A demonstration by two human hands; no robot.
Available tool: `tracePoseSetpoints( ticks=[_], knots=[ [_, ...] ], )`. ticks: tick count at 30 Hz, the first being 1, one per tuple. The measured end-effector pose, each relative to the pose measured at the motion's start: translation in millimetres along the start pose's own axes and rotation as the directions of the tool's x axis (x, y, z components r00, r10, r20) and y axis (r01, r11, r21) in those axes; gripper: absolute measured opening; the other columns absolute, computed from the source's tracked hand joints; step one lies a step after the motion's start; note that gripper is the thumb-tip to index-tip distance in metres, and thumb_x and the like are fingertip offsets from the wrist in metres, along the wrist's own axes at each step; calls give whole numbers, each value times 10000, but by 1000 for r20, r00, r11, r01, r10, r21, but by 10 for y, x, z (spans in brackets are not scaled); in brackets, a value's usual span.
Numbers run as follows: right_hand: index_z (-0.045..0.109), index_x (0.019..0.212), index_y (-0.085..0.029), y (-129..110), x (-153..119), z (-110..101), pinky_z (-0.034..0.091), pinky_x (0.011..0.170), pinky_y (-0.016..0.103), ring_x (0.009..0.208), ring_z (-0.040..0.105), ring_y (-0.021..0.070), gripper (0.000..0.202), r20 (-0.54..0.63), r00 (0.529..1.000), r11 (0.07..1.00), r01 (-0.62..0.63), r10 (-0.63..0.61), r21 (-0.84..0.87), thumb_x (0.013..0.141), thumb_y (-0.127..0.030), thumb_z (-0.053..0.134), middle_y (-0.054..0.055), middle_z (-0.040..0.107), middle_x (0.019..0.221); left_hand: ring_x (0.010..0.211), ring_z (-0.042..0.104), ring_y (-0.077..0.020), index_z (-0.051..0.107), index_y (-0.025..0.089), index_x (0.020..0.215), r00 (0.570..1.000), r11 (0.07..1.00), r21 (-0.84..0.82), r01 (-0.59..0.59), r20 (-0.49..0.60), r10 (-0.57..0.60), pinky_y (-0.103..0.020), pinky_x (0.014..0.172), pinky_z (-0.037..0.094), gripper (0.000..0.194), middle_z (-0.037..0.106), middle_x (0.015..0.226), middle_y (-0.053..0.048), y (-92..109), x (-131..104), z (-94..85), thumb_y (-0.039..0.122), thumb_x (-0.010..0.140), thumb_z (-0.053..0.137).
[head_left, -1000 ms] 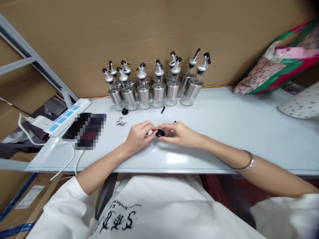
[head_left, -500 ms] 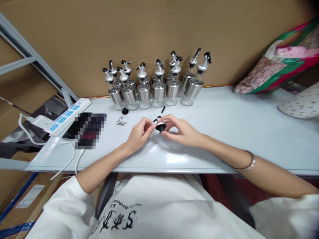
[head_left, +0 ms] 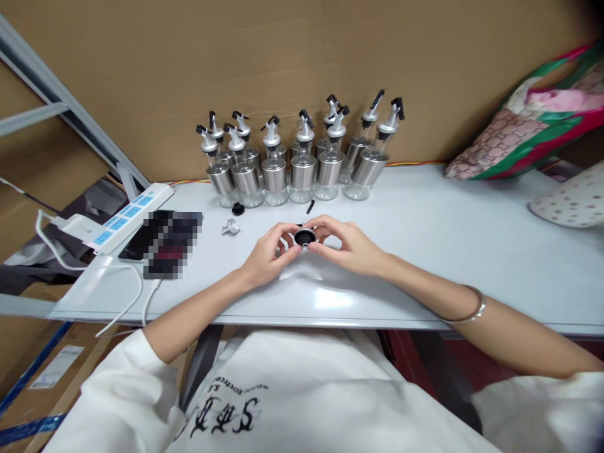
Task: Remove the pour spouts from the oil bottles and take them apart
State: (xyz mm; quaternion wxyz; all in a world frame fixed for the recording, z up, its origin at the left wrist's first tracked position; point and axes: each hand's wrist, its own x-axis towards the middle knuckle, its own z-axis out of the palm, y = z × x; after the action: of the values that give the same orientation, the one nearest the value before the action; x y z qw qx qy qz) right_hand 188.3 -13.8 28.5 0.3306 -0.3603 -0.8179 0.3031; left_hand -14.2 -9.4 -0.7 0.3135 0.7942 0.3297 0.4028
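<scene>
Between my two hands is a pour spout (head_left: pixel 304 237), its black ringed stopper facing me and its silver rim above. My left hand (head_left: pixel 270 251) grips it from the left with thumb and fingers. From the right, my right hand (head_left: pixel 346 245) pinches the same spout; its lever end is mostly hidden behind the fingers. Beyond them on the table lies a small black lever (head_left: pixel 310 206). To the left rest a loose black stopper (head_left: pixel 238 209) and a silver spout piece (head_left: pixel 231 227).
Several glass-and-steel oil bottles (head_left: pixel 275 176) with spouts stand along the cardboard at the back. A power strip (head_left: pixel 127 217), a phone (head_left: pixel 141 236) and white cables are at left. A patterned bag (head_left: pixel 500 135) and a dotted white object (head_left: pixel 570 198) occupy the right.
My left hand has closed in on the spout and now holds it too. The spout has tilted, so its black stopper end faces me more.
</scene>
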Motion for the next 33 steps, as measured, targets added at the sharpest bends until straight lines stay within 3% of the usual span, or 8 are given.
tracePoseSetpoints(
  ticks=[10, 17, 23, 27, 33],
  knots=[
    [579, 913, -179, 28, 11, 5, 405, 498, 197, 683, 598, 135, 192, -17, 1000, 1000, -9, 10, 22, 833, -349, 535, 29, 673, 788, 780, 579, -121, 532, 173, 1099, 997, 996, 38, -79, -4, 80, -225, 636, 481, 259, 602, 987, -71, 31, 3, -9, 293, 871, 519],
    [565, 948, -178, 52, 20, 35, 483, 600, 234, 631, 592, 121, 191, -18, 1000, 1000, 3, -3, 10, 770, -245, 550, 10, 675, 750, 727, 547, -102, 540, 174, 1098, 993, 991, 62, -119, -7, 120, -211, 623, 477, 267, 562, 885, -34, -2, -1, -4, 262, 847, 565],
    [617, 934, -181, 75, 31, 17, 510, 700, 270, 796, 634, 154, 197, -23, 988, 987, 152, -154, -59, 746, -183, 559, 39, 700, 922, 653, 517, -69, 450, 199, 1029, 995, 996, 4, -92, -40, 92, -190, 580, 451, 300, 544, 874, 1, -54, -39, 29, 210, 785, 624],
    [614, 1002, -180, 66, 20, 16, 512, 679, 260, 797, 631, 150, 258, 14, 985, 983, 170, -170, -63, 751, -167, 558, 48, 696, 977, 687, 533, -78, 384, 217, 976, 993, 996, -25, -87, -76, 85, -205, 614, 472, 345, 541, 860, 14, -69, -51, 45, 185, 753, 645],
    [589, 837, -166, 56, -11, 44, 462, 604, 227, 646, 587, 124, 112, -3, 973, 965, 227, -229, -131, 727, -179, 573, 17, 661, 758, 778, 558, -90, 352, 226, 930, 974, 973, -74, -221, -76, 215, -203, 640, 514, 353, 484, 868, 17, -29, -25, 77, 109, 733, 620]
  ],
)
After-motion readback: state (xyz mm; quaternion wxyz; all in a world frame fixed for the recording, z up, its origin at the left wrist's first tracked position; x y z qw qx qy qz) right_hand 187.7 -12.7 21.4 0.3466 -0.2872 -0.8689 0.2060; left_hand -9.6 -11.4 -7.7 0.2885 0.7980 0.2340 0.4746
